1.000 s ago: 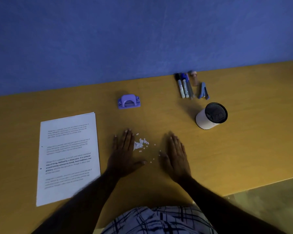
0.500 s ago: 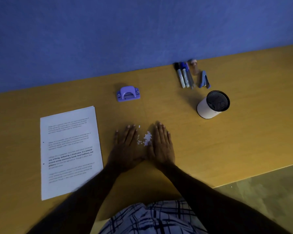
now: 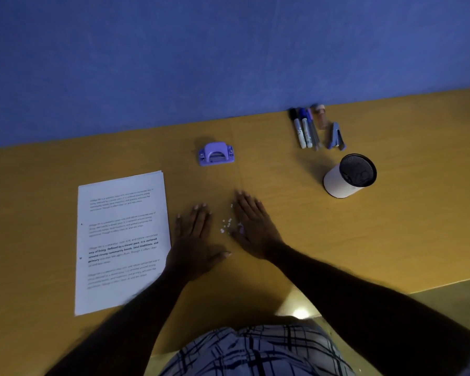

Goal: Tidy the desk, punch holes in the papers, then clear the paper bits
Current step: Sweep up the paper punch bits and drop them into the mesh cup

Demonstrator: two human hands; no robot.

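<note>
Papers (image 3: 121, 240) with bold "Defined by a slower pace", rest blurred, left hand (image 3: 194, 244) and right hand (image 3: 253, 229) flat, fingers spread, flanking paper bits (image 3: 226, 225)

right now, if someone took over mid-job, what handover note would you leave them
Left hand: flat on the desk, open, holding nothing.
Right hand: flat, open, holding nothing, its inner edge against the paper bits.
Bits lie loose between the two hands, only partly gathered.
Paper stack sits squared at the left, hole punch set aside behind the hands.
Markers and stapler are lined up by the wall, beside the mesh cup.
Done, it seems: tidying and punching. Left: sweep the bits together and clear them off the desk.
</note>
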